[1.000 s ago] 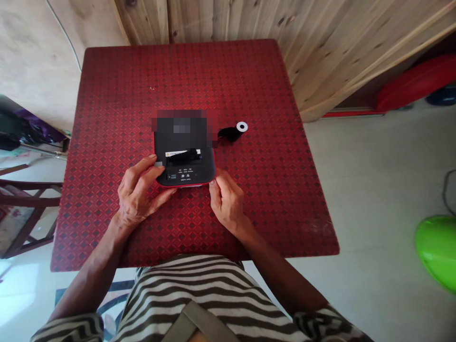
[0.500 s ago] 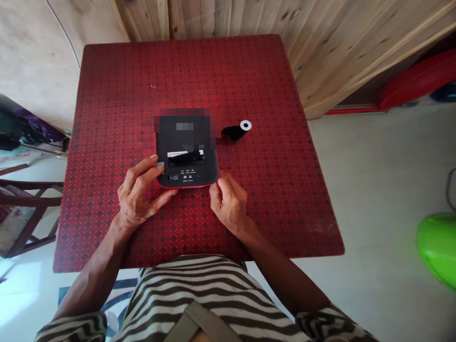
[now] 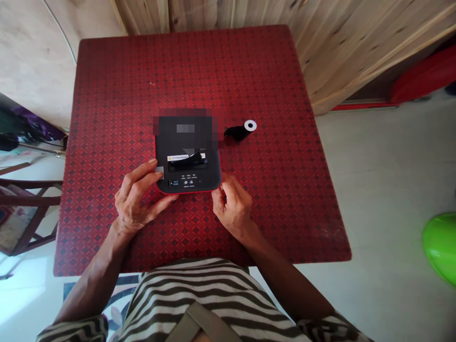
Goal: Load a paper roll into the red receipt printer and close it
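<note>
A black printer with a red lower rim lies on the red patterned table; its far part is blurred out. A dark strip sticks out of the slot in its top, beside a white label with a yellow warning mark. My left hand holds the printer's near left corner, fingers on the side by a grey tab, thumb along the front edge. At the near right corner, my right hand is closed with curled fingers against the edge; the fingertips are partly hidden.
Right of the printer lies a black roll with a white end. A wooden chair stands left of the table, and a bright green object is on the floor at right. Wood panelling borders the table's far side.
The view has shifted slightly, so the printer and hands appear a little lower. Both hands keep the same hold at the printer's near corners.
</note>
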The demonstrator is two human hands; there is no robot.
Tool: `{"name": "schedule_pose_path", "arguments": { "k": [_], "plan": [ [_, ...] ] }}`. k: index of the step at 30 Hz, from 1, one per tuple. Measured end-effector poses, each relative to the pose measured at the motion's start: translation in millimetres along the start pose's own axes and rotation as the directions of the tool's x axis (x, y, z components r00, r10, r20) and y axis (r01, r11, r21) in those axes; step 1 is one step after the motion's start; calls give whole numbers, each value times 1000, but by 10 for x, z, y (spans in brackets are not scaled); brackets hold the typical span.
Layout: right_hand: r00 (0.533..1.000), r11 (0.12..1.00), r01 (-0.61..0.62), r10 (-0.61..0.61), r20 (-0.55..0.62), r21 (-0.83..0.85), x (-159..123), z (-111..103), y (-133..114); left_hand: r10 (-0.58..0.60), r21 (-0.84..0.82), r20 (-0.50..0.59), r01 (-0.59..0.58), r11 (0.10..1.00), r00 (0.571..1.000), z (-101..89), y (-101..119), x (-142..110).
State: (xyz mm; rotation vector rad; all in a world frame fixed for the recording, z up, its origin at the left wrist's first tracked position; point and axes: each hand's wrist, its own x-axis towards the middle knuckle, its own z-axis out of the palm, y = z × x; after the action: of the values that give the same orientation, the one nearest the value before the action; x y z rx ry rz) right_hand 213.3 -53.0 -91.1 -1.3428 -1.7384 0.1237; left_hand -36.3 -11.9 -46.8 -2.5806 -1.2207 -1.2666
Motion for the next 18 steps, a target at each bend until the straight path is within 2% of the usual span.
{"name": "schedule_pose_path", "arguments": {
  "k": [4,9,18],
  "plan": [
    [1000,1000,-6,5,-5,-6,8,-9,-8,-17,20,1,17,1000,1000,2,3,-1],
    [1000,1000,-5,5,-3,0,7,-11,-6,-38,-31,-16,37,999,999,12,5,-4],
    [1000,1000,3,-3,-12,18,14,5,7,-63,-60,25,65,996,998,-37,-22,63]
  ]
}}
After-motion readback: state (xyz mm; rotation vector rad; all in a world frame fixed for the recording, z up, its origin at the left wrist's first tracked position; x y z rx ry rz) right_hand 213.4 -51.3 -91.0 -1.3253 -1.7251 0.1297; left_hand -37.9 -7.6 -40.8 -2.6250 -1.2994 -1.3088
